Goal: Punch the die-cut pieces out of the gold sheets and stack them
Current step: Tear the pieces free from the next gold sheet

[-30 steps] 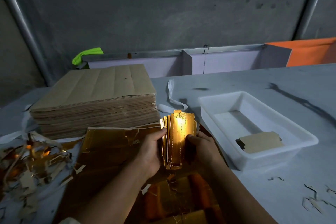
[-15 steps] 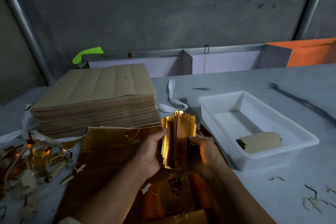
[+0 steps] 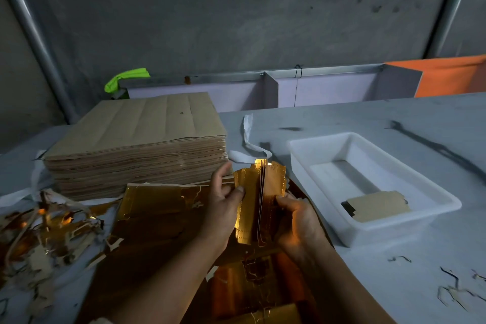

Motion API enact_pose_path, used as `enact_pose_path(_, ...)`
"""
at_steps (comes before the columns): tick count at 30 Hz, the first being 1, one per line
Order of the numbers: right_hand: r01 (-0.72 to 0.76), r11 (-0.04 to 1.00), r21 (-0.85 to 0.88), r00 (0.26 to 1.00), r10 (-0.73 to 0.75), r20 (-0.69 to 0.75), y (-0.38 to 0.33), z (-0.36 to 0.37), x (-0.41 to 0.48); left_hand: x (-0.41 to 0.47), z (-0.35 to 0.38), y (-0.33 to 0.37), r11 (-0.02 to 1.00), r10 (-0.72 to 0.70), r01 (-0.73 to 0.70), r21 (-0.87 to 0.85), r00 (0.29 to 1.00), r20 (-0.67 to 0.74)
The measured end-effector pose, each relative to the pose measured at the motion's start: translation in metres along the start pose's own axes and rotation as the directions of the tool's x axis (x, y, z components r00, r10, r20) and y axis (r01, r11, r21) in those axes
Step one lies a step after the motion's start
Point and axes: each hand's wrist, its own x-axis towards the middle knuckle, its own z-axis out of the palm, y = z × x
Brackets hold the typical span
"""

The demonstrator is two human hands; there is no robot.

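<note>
One tall stack of brown-backed sheets (image 3: 136, 155) stands on a grey table (image 3: 368, 118), left of one white tray (image 3: 310, 155). A torn gold sheet (image 3: 157, 208) lies in front of the stack. Above it, two hands hold a bundle of gold die-cut pieces (image 3: 252, 205) on edge, its long axis pointing away toward the wall. The left hand (image 3: 223, 208) pinches it and the right hand (image 3: 297, 221) curls round it. The pieces are too close to count. One brown piece (image 3: 378, 205) lies in the tray.

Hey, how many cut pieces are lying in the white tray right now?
1 visible: a brown-side-up piece lying flat at the near end of the white tray. It may top a small stack, so others could be hidden beneath it.
</note>
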Motion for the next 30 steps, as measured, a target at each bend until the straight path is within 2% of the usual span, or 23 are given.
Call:
enact_pose_path(8, 0.033, 0.999, 0.039, 0.999, -0.034, 0.014, 0.000, 0.001, -0.001, -0.002, 0.004, 0.002, 0.987, 0.151, -0.151, 0.058, 0.989, -0.001)
enact_pose_path(13, 0.044, 0.998, 0.043, 0.999, -0.045, 0.012, -0.002, 0.000, -0.003, -0.003, 0.005, 0.006, 0.987, 0.159, -0.161, 0.027, 0.986, 0.057)
enact_pose_path(21, 0.086, 0.996, -0.013, 0.996, -0.085, 0.010, -0.003, 0.004, -0.005, -0.002, 0.005, 0.005, 0.985, 0.172, -0.171, -0.023, 0.985, 0.029)
enact_pose_path(27, 0.095, 0.993, -0.074, 0.995, -0.097, -0.025, -0.003, 0.008, -0.005, -0.001, 0.007, 0.003, 0.973, 0.201, -0.195, 0.123, 0.978, -0.047)
enact_pose_path(30, 0.085, 0.990, -0.115, 0.993, -0.094, -0.078, -0.003, 0.012, -0.005, -0.001, 0.002, 0.003, 0.968, 0.112, -0.114, 0.221, 0.993, 0.021)
